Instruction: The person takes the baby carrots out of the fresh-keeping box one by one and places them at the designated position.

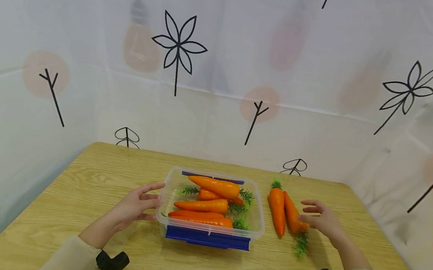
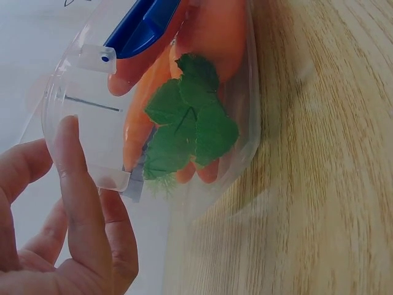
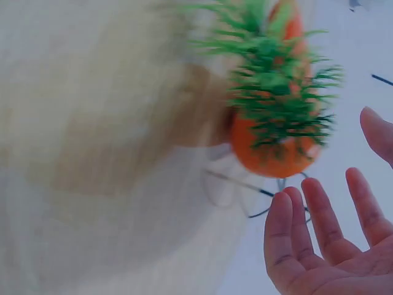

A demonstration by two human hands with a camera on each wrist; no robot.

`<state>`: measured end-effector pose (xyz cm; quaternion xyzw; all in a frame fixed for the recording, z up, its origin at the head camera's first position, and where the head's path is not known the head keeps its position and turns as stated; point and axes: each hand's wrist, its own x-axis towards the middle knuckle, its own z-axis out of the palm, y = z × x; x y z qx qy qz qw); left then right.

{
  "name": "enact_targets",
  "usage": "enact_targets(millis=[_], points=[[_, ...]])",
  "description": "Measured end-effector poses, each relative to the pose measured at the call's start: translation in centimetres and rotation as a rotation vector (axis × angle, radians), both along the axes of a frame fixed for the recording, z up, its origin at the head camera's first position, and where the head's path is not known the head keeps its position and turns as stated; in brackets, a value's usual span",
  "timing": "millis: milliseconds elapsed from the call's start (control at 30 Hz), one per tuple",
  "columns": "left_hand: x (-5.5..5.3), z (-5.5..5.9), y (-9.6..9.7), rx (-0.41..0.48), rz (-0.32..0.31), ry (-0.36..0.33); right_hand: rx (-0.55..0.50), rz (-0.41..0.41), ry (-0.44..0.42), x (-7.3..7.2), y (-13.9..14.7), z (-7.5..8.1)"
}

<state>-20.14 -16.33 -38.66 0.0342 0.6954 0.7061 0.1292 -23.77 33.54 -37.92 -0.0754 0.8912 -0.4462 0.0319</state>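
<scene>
A clear plastic box (image 1: 210, 228) with blue clips holds several orange carrots (image 1: 207, 205) with green tops. At its left side my left hand (image 1: 134, 206) has its fingers spread, the fingertips at the rim. In the left wrist view, the left fingers (image 2: 80, 203) lie against the clear wall, near a green leaf (image 2: 190, 120) seen with the carrots. Right of the box, two carrots lie side by side, one with its top away from me (image 1: 277, 209), the other with its top toward me (image 1: 295, 216). My right hand (image 1: 322, 219) hovers by that nearer-topped carrot (image 3: 276, 144), fingers extended and holding nothing.
Everything stands on a wooden table (image 1: 122, 163). A white curtain (image 1: 226, 63) with drawn plants hangs behind it and along both sides. Black wrist devices (image 1: 112, 262) sit at both sleeves.
</scene>
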Motion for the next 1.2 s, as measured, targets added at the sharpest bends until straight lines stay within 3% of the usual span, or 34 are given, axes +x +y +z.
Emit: enact_targets(millis=[333, 633, 1200], points=[[0.0, -0.1, 0.0, -0.002, -0.011, 0.003, 0.016, 0.044, 0.083, -0.8, -1.4, 2.7], [-0.1, -0.2, 0.0, 0.001, -0.010, 0.003, 0.026, 0.076, 0.077, -1.3, -3.6, 4.3], [-0.1, -0.4, -0.1, 0.008, -0.015, 0.014, -0.001, 0.143, 0.103, -2.5, -7.4, 5.5]])
